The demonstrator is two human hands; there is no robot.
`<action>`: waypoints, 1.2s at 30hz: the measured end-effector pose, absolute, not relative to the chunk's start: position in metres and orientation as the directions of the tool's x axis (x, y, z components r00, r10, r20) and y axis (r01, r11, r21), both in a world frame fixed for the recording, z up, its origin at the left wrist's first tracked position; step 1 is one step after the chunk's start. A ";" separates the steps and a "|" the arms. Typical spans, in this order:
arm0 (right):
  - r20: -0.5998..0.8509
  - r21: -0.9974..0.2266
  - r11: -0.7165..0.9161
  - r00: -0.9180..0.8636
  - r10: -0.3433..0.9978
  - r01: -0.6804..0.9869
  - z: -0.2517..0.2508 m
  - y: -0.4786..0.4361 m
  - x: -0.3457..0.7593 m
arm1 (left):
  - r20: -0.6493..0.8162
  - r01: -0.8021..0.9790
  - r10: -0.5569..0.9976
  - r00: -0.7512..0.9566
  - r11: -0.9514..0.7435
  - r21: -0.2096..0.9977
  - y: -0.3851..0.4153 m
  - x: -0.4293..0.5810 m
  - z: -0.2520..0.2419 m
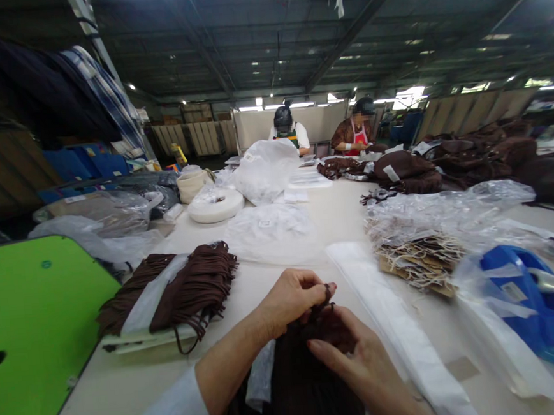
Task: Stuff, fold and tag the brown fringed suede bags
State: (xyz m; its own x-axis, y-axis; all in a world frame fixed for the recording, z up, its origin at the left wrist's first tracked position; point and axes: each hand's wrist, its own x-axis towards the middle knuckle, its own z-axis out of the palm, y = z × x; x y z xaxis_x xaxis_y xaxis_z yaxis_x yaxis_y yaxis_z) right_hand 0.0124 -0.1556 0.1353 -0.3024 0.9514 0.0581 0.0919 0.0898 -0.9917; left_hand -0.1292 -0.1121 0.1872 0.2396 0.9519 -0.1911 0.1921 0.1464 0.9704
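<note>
My left hand (289, 301) is closed in a pinch on a thin dark brown strap, with thumb and forefinger pressed together. My right hand (358, 354) curls around the upper part of a dark brown fringed bag (303, 391), its thumb and fingers on the dark material. The bag lies at the table's near edge, partly hidden by both hands. A strip of white wrapping (260, 375) shows beside its fringe. To the left, a similar brown fringed bag (187, 285) with a white paper band rests on the table.
A blue tape dispenser (529, 303) stands at right, near stringed tags (422, 260) and clear plastic bags (440, 210). White paper strips (386, 314) lie along the table. A green board (37, 328) borders the left. Brown bags (408, 168) and two people are farther back.
</note>
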 end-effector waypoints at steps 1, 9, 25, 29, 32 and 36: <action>0.081 -0.986 0.123 -0.319 0.944 0.116 0.137 -0.156 0.008 | -0.207 0.207 0.950 0.233 0.160 0.965 -0.111 -0.128 0.190; -0.239 -0.906 -0.262 -0.109 0.965 -0.332 0.138 -0.146 0.025 | -0.191 0.508 0.978 0.083 0.123 0.852 -0.085 -0.130 0.189; 0.570 -0.505 0.590 -0.270 0.776 0.630 0.091 -0.181 0.034 | -0.145 0.774 0.890 0.431 -0.283 0.567 -0.146 -0.136 0.152; 0.521 -0.648 0.456 -0.082 0.850 0.610 0.078 -0.183 0.030 | -0.178 0.706 0.912 0.371 -0.152 0.692 -0.133 -0.129 0.143; 0.454 -0.740 0.369 0.012 0.891 0.562 0.080 -0.187 0.030 | -0.213 0.550 0.913 0.349 -0.016 0.835 -0.123 -0.133 0.149; 0.404 -0.737 0.359 -0.053 0.913 0.573 0.093 -0.187 0.029 | -0.223 0.338 0.919 0.325 0.107 0.935 -0.119 -0.136 0.164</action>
